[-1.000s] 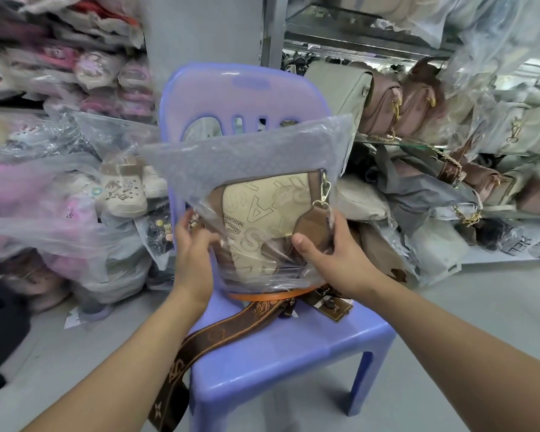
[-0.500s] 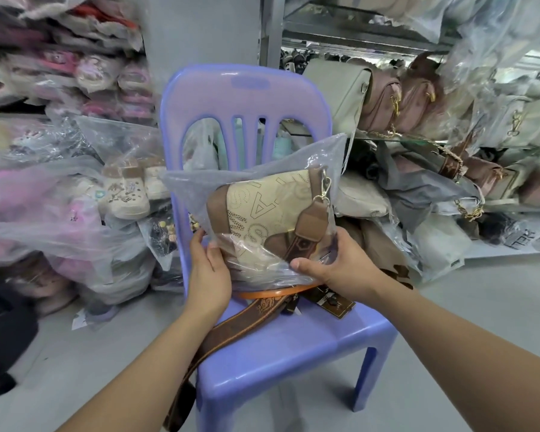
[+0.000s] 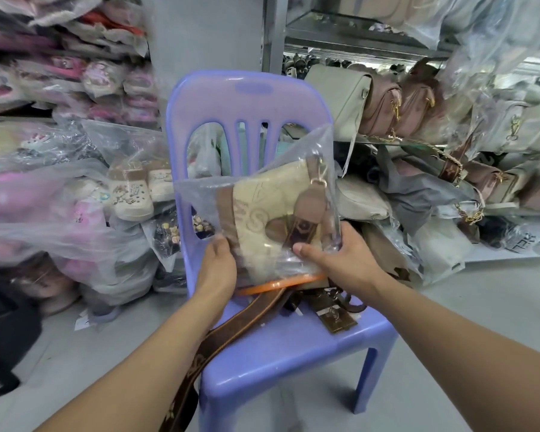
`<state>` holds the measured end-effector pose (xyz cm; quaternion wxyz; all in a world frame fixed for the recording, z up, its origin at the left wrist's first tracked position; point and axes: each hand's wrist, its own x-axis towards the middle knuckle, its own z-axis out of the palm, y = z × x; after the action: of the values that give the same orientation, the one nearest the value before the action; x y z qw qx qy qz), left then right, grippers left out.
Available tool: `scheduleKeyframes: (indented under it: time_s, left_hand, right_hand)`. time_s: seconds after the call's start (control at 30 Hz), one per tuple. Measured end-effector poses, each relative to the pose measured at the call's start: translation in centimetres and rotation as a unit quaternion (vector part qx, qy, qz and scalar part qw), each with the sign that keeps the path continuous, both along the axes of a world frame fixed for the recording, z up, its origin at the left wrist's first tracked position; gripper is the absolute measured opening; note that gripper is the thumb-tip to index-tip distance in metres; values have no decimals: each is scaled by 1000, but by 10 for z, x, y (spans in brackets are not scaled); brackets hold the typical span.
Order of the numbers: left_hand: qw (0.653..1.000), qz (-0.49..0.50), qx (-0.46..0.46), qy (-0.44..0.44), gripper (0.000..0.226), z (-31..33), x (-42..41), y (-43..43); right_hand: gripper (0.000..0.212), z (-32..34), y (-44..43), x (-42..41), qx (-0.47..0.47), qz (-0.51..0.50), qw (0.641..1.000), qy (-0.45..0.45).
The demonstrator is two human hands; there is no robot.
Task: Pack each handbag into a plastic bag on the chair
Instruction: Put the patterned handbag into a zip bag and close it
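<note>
Head view looks down on a lilac plastic chair [image 3: 287, 344] in a stockroom, both forearms reaching in from below. Over the back of the seat a beige handbag [image 3: 262, 219] with brown trim sits inside a clear plastic bag [image 3: 296, 151], tilted, its gold clasp toward the upper right; the open top of the bag rises loose above it in front of the chair's slatted back. The left hand [image 3: 217, 266] is closed on the lower left edge of the bagged handbag — fingers hidden behind it — and the right hand [image 3: 340, 260] clasps the lower right corner, thumb pressed on the plastic. Below the bag a brown patterned strap [image 3: 231, 332] trails off the seat's front edge, beside a brown tag [image 3: 337, 319] lying on the seat. Bagged shoes [image 3: 131, 194] stack at left; more handbags [image 3: 396, 110] fill the shelves at right.
</note>
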<state>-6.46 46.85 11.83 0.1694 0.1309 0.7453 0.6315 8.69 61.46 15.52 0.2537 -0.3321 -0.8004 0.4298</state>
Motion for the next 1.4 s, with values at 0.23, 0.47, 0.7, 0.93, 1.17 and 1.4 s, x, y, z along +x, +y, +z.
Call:
scheduleKeyframes:
  time_s: [0.23, 0.47, 0.7, 0.93, 1.17, 1.4]
  left_hand:
    - [988, -14, 155, -21, 47, 65, -14, -15]
    - [980, -57, 153, 110, 36, 95, -19, -30]
    - [979, -33, 114, 167, 56, 84, -16, -29]
    - [974, 63, 80, 204, 43, 103, -29, -18]
    - [962, 104, 110, 229, 17, 152, -39, 2]
    - [942, 129, 114, 288, 22, 164, -19, 10]
  right_hand:
    - [97, 59, 11, -12, -298, -29, 952, 64]
    - [51, 101, 11, 20, -453, 159, 870, 111]
    - [39, 78, 19, 11, -436, 101, 881, 152]
    - [26, 73, 14, 3, -220, 19, 966, 131]
    - [35, 89, 32, -6, 71, -145, 977, 136]
    - [21, 99, 37, 1, 67, -205, 965, 150]
